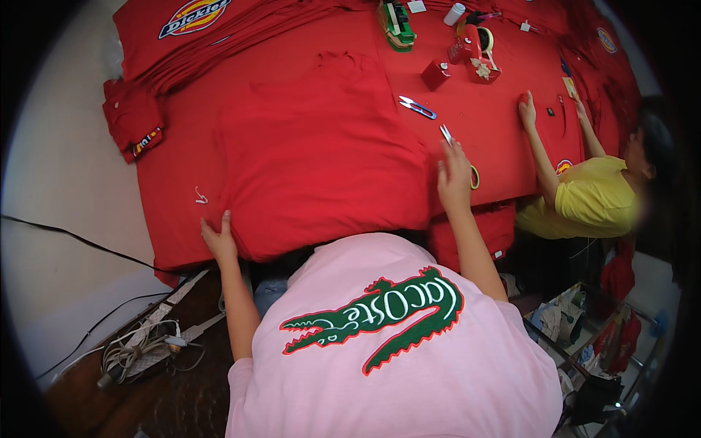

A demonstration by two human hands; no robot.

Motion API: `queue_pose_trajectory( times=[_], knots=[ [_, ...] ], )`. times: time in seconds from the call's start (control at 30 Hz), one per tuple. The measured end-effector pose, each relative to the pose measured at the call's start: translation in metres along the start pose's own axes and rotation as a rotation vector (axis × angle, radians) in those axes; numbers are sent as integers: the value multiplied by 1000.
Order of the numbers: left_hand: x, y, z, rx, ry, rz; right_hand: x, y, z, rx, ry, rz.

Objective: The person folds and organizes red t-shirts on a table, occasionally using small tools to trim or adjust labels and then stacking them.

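Note:
A red T-shirt point(325, 153) lies spread on the red-covered table in front of me. My left hand point(220, 237) rests at its lower left edge, fingers apart. Just beyond its right side is my right hand point(456, 179), with thumb and fingers apart. Under or behind that hand is a pair of scissors; the metal blade tips point(445, 134) show past my fingertips and a yellow-green handle loop point(475, 177) shows beside my wrist. My hand hides their middle. Blue-handled thread snips point(418, 107) lie farther up, right of the shirt.
A folded red garment point(133, 120) and a white scrap point(201, 195) lie to the left. A green tape dispenser point(396, 28), a red box point(436, 75) and a red tape dispenser point(483, 58) stand at the back. At the right, a person in yellow point(595, 197) handles another red shirt point(558, 139).

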State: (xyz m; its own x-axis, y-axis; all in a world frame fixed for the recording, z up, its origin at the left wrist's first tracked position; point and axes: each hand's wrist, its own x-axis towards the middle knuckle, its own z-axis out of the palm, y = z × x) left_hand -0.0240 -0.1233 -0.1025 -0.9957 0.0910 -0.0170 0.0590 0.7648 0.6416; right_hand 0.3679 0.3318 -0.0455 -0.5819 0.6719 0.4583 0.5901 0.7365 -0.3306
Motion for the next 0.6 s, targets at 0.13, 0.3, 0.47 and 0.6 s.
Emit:
queue_pose_trajectory(
  times=[0.13, 0.3, 0.47, 0.6],
  knots=[
    [-26, 55, -1, -185, -237, 65, -18, 51, 3, 690, -109, 700],
    [-33, 95, 18, -45, -148, 82, -21, -15, 24, 313, -436, 543],
    [-23, 118, 30, 39, -167, 26, -2, -47, 45, 175, -403, 469],
    [6, 128, 57, 30, -141, 80, 37, -29, 61, 75, -407, 414]
  ],
)
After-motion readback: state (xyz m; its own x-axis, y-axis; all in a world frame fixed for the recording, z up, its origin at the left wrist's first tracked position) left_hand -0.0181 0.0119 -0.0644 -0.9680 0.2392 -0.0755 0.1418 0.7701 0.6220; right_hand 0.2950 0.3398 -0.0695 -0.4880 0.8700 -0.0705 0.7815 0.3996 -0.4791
